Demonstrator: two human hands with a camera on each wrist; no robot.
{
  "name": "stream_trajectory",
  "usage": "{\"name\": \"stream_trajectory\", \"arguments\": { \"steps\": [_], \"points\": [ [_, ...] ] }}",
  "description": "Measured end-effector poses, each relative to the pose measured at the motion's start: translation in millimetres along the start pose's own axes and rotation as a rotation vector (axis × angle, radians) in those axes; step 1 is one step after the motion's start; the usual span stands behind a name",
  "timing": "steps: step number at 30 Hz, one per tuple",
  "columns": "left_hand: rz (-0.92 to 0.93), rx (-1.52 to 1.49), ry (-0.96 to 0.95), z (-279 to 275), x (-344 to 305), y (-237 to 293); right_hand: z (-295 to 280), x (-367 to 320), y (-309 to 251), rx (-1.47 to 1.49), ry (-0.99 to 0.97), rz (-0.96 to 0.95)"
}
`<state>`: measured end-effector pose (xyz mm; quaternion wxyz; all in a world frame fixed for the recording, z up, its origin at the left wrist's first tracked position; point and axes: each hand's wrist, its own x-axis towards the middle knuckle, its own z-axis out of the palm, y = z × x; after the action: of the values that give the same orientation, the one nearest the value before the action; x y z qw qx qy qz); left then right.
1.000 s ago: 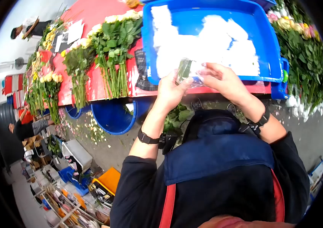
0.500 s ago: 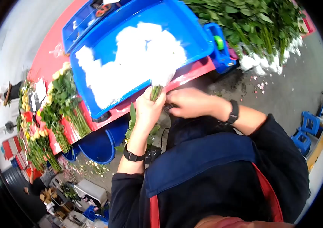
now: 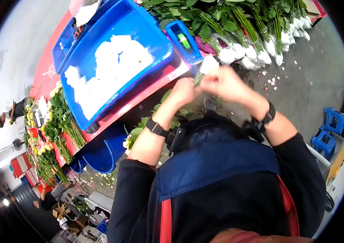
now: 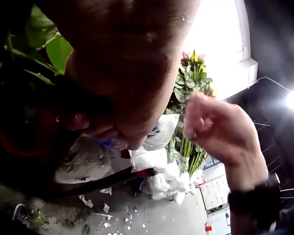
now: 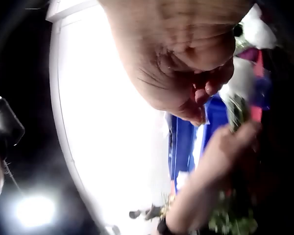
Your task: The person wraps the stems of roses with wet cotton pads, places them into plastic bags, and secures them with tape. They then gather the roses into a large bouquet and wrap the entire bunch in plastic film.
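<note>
My left hand [image 3: 183,91] grips a bundle of flower stems [image 3: 198,79] near the cut ends, which are capped by a white wrap [image 3: 209,65]. Leaves [image 3: 141,129] and a pale bloom [image 3: 127,143] show beneath the left forearm. Close beside the wrapped end is my right hand [image 3: 225,83], blurred, its fingers curled in toward the thumb [image 5: 198,115]; I cannot tell whether they pinch something thin. Just beyond the hands, a blue tape dispenser [image 3: 194,58] with a green roll [image 3: 184,40] stands at the table's edge.
A blue tray [image 3: 168,50] of white wadding sits on the red table [image 3: 119,107]. Beyond the dispenser lie leafy bunches with white-wrapped ends [image 3: 251,52]. Rose bunches [image 3: 60,129] line the left side. A blue tub [image 3: 103,156] stands below; blue stools [image 3: 323,141] are far right.
Both hands were at a clear plastic piece over the tray, then lower with the white-wrapped stems. They have moved right toward the dispenser, and the head view has turned right.
</note>
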<state>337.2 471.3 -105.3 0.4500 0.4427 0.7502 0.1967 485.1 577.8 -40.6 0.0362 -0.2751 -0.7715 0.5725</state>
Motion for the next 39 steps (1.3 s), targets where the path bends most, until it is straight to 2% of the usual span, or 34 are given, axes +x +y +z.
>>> {"name": "stream_trajectory", "arguments": {
  "steps": [1, 2, 3, 5, 6, 7, 9, 10, 11, 13, 14, 15, 17, 18, 19, 20, 21, 22, 23, 24, 25, 26, 27, 29, 30, 31, 32, 33, 35, 36, 37, 39],
  "points": [
    [0.038, -0.08, 0.006, -0.6, 5.6, 4.2, 3.6, -15.7, 16.7, -0.048, -0.061, 0.023],
    [-0.081, -0.162, -0.084, -17.9, -5.2, 30.7, 11.1, -25.9, 34.4, -0.039, 0.094, 0.012],
    [-0.108, -0.296, -0.235, -26.5, -12.5, 42.1, 10.1, -21.3, 66.8, 0.024, 0.159, -0.01],
    [-0.101, -0.399, -0.327, -16.2, -17.8, 46.0, 7.9, -11.4, 80.1, 0.433, 0.121, -0.079],
    [-0.133, -0.338, -0.283, -17.8, -27.7, 63.0, 9.1, -8.5, 89.5, 0.547, 0.079, -0.039],
    [-0.176, -0.262, -0.243, -18.9, -34.2, 71.8, 6.2, -5.6, 86.8, 0.467, 0.116, -0.127],
    [0.006, -0.144, -0.093, -5.7, -41.6, 58.7, -1.7, 1.2, 80.1, 0.304, 0.189, -0.301],
    [-0.046, -0.139, -0.101, -8.0, -54.1, 72.2, -8.3, 14.8, 73.8, 0.286, 0.074, -0.367],
    [-0.031, -0.082, -0.092, -6.3, -60.3, 78.3, -10.0, 24.6, 64.1, -0.198, 0.358, -0.608],
    [-0.027, -0.063, -0.082, -0.3, -67.1, 82.3, -13.5, 42.1, 53.0, -0.395, 0.354, -0.828],
    [0.006, -0.034, -0.037, 3.8, -65.6, 76.2, -10.5, 53.4, 72.4, -0.546, 0.291, -0.942],
    [0.031, -0.046, 0.008, 1.4, -68.6, 79.3, -16.0, 40.1, 41.6, -0.893, -0.044, -0.503],
    [0.084, -0.028, 0.16, -1.0, -70.3, 77.8, 0.7, 36.3, 93.9, -0.439, 0.2, -0.701],
    [0.019, 0.014, 0.2, -3.8, -68.5, 77.8, 1.5, 28.8, 88.8, -0.247, 0.289, -0.68],
    [-0.051, 0.055, 0.242, -6.1, -65.8, 77.0, 2.4, 23.7, 83.8, -0.103, 0.313, -0.672],
    [-0.025, 0.102, 0.316, -6.8, -61.2, 73.1, 7.3, 32.0, 82.4, -0.025, 0.255, -0.679],
    [-0.076, 0.148, 0.336, -10.9, -59.4, 72.0, 21.8, 44.1, 101.5, -0.353, 0.291, -0.818],
    [-0.043, 0.239, 0.42, -9.9, -57.2, 61.2, 20.1, 35.6, 95.3, -0.431, 0.116, -0.804],
    [-0.01, 0.326, 0.513, -10.1, -55.3, 52.5, 26.1, 25.2, 80.8, -0.188, 0.142, -0.643],
    [-0.114, 0.383, 0.523, -15.4, -57.6, 56.3, 27.9, 18.9, 82.2, -0.243, -0.045, -0.584],
    [-0.228, 0.436, 0.532, -18.3, -61.5, 59.7, 30.0, 5.0, 68.6, 0.144, -0.272, -0.425],
    [-0.261, 0.46, 0.54, -16.5, -64.3, 59.0, 21.2, -8.9, 30.7, 0.49, -0.487, -0.175],
    [-0.256, 0.565, 0.465, -2.6, -57.4, 24.7, 18.1, -10.6, 12.9, 0.636, -0.502, -0.012],
    [-0.086, 0.671, 0.419, 7.6, -66.6, 17.8, 14.6, 0.6, 2.1, 0.641, -0.51, 0.2],
    [-0.058, 0.662, 0.385, 9.0, -68.7, 20.7, 10.1, 3.4, -7.6, 0.609, -0.492, 0.263],
    [-0.03, 0.651, 0.352, 9.8, -71.2, 24.6, 3.5, 3.2, -16.0, 0.771, -0.508, 0.4],
    [0.185, 0.67, 0.348, 4.8, -76.2, 26.9, -3.9, 2.9, -23.5, 0.8, -0.54, 0.374],
    [0.094, 0.642, 0.314, 4.4, -77.6, 36.0, -10.5, 3.6, -29.3, 0.83, -0.573, 0.349],
    [-0.088, 0.58, 0.237, 5.3, -83.5, 58.1, -18.0, 17.9, -32.6, 0.616, -0.615, 0.206],
    [-0.075, 0.449, 0.22, 2.5, -90.0, 70.6, -36.3, 14.3, -47.6, 0.475, -0.6, 0.17],
    [-0.123, 0.522, 0.158, 3.2, -89.8, 67.3, -31.8, 29.7, -37.4, 0.38, -0.673, 0.138],
    [-0.124, 0.463, -0.002, -2.3, -92.8, 81.9, -42.4, 41.4, -31.9, 0.278, -0.776, 0.072]
  ]
}}
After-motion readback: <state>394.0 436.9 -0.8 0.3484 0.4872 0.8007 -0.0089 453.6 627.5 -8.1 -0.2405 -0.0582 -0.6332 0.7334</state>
